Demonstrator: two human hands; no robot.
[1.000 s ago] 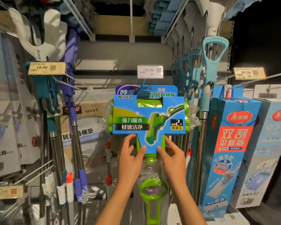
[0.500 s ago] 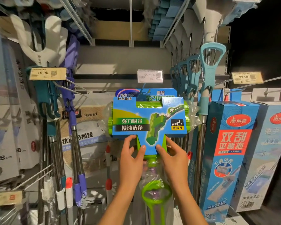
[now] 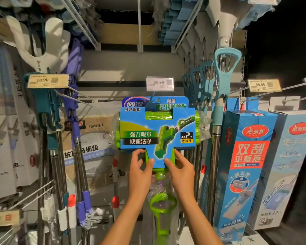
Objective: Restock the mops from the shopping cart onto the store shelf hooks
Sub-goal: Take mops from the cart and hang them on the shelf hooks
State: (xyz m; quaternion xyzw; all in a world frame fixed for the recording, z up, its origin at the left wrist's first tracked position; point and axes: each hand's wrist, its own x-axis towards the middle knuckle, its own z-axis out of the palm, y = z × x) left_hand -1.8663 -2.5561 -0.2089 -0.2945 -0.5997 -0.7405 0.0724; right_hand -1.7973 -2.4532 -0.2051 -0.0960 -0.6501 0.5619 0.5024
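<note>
A: What did the hands do, nearest the camera?
B: The left hand [image 3: 141,167] and right hand [image 3: 179,167] pinched the narrow lower stem of the green mop's blue card [image 3: 157,129], thumbs in front, one on each side. Its green loop handle [image 3: 162,203] hung between the forearms.

A: And the mop itself?
B: It was up at the shelf's middle, in front of a matching mop card [image 3: 155,103], just below the 59.90 price tag [image 3: 159,83].

A: Farther round?
B: Teal-handled mops [image 3: 225,82] stood right, blue boxes [image 3: 245,165] beyond, purple mops [image 3: 74,110] left
</note>
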